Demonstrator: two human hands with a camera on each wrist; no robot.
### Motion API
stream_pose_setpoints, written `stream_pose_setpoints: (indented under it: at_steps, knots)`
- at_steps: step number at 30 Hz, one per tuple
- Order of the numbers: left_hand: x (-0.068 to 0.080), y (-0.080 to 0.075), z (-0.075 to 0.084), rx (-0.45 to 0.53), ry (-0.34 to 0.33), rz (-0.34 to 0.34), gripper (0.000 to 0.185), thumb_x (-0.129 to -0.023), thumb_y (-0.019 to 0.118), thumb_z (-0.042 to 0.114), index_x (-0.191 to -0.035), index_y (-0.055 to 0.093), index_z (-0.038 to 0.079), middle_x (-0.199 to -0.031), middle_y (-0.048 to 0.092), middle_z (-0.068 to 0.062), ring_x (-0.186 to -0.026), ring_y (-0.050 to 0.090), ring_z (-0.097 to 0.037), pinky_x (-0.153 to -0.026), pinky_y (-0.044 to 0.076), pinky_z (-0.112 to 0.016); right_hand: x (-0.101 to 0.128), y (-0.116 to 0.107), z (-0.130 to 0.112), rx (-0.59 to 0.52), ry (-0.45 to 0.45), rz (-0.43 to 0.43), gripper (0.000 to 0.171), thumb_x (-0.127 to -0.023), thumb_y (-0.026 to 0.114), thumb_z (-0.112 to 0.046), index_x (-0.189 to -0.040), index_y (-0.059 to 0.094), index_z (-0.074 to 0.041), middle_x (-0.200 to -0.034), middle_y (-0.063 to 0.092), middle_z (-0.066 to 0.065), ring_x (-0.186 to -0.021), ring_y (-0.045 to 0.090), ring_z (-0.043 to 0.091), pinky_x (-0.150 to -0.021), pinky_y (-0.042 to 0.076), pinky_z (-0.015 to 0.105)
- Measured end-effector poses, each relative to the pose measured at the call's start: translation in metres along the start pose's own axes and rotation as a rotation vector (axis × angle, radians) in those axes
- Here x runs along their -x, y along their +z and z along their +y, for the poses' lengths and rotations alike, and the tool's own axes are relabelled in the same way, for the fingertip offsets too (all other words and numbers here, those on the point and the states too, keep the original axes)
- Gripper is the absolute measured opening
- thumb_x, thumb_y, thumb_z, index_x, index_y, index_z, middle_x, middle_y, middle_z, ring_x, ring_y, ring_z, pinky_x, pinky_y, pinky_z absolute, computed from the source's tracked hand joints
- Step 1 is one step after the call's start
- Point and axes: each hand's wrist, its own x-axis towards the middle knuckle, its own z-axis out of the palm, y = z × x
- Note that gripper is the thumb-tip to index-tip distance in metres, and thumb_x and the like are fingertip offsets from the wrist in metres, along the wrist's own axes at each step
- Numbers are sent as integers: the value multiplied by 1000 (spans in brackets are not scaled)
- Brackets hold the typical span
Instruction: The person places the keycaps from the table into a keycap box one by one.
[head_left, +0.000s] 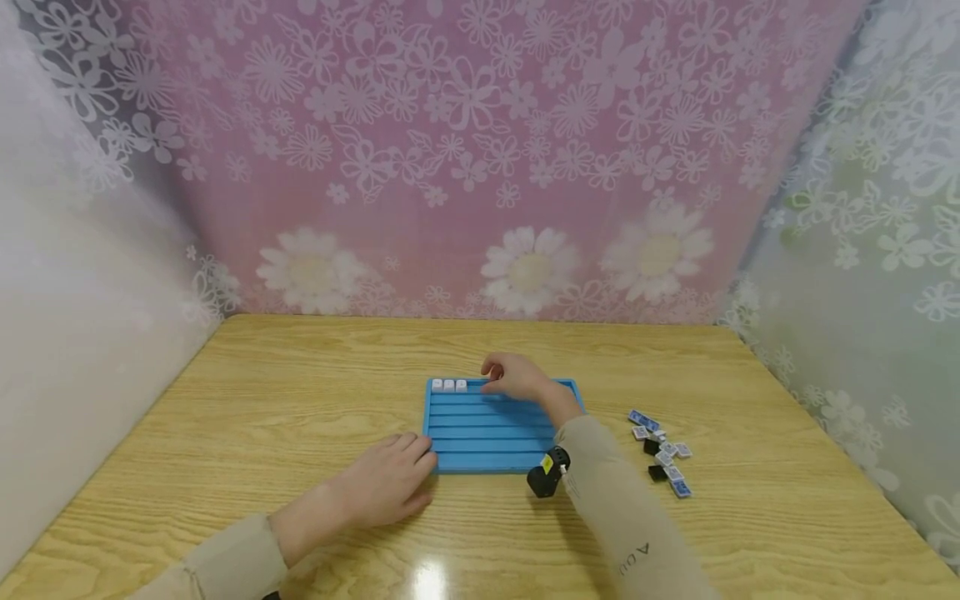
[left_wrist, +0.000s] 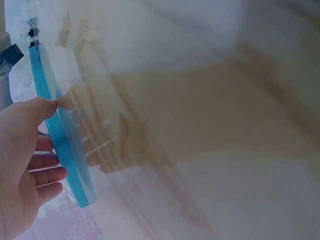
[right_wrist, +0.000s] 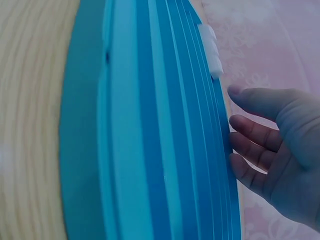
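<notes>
A blue tray with long ridged rows [head_left: 491, 433] lies on the table. Three white tiles with small marks [head_left: 449, 386] sit side by side at the left end of its far row. My right hand [head_left: 517, 377] is over that far row, just right of the tiles; in the right wrist view its thumb [right_wrist: 260, 101] and bent fingers stand apart with nothing between them. My left hand [head_left: 390, 479] rests at the tray's near left corner, fingers loosely bent. In the left wrist view, its thumb [left_wrist: 37, 110] lies against the tray's edge [left_wrist: 62, 145].
Right of the tray, a loose group of small white, blue and black tiles [head_left: 666, 454] lies on the wooden table [head_left: 300, 375]. A black wrist camera [head_left: 546, 477] on the right arm overlaps the tray's near edge. Flowered cloth [head_left: 450, 167] hangs behind the table.
</notes>
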Motion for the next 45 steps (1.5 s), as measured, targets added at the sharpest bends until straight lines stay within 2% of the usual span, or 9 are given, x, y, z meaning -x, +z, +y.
stream_pose_setpoints:
  at_steps: [4,15,20,27,32,37,45]
  knots:
    - [0,0,0,5,6,2,31,-90,55,40,-98,52,10,-101,49,-3,-90,47,-17,-83,45,-33,10,-7,9,2,-16,1,31,-86,66,-20,-111,57,-2,-92,57,5,-81,53,19,-73,45,36]
    - [0,1,1,7,13,-15,31,-91,54,40,-98,51,10,-101,49,-3,-90,46,-16,-85,45,-32,39,-21,23,105,-74,28,35,-89,63,-24,-115,56,-1,-88,55,4,-74,51,16,-68,44,34]
    - [0,1,1,14,11,-17,32,-91,54,40,-99,52,10,-103,50,-4,-91,47,-17,-86,45,-32,61,-27,28,96,-99,34,38,-90,62,-27,-116,55,0,-89,55,1,-76,50,15,-68,44,33]
    - [-1,0,0,27,4,-16,31,-90,55,40,-99,51,10,-102,49,-4,-92,47,-17,-86,44,-33,94,-41,36,47,-178,77,38,-88,64,-28,-114,56,0,-90,53,0,-81,48,16,-69,44,34]
    - [-1,-1,-1,5,3,-7,32,-90,56,41,-98,51,10,-102,49,-4,-93,47,-18,-87,44,-33,113,-53,54,20,-163,134,36,-87,66,-26,-112,57,-1,-90,53,-1,-80,49,16,-66,44,32]
    - [-1,0,-1,-8,7,-6,32,-90,55,42,-98,51,11,-103,50,-4,-94,47,-18,-87,44,-34,132,-67,73,24,-112,198,31,-87,66,-21,-110,59,-2,-93,56,5,-83,50,18,-68,44,34]
    - [-1,0,-1,-5,-1,-17,34,-90,55,42,-101,52,10,-106,50,-5,-97,48,-19,-90,43,-35,153,-85,96,-5,-29,207,33,-88,65,-20,-113,57,0,-102,56,14,-87,49,22,-71,44,37]
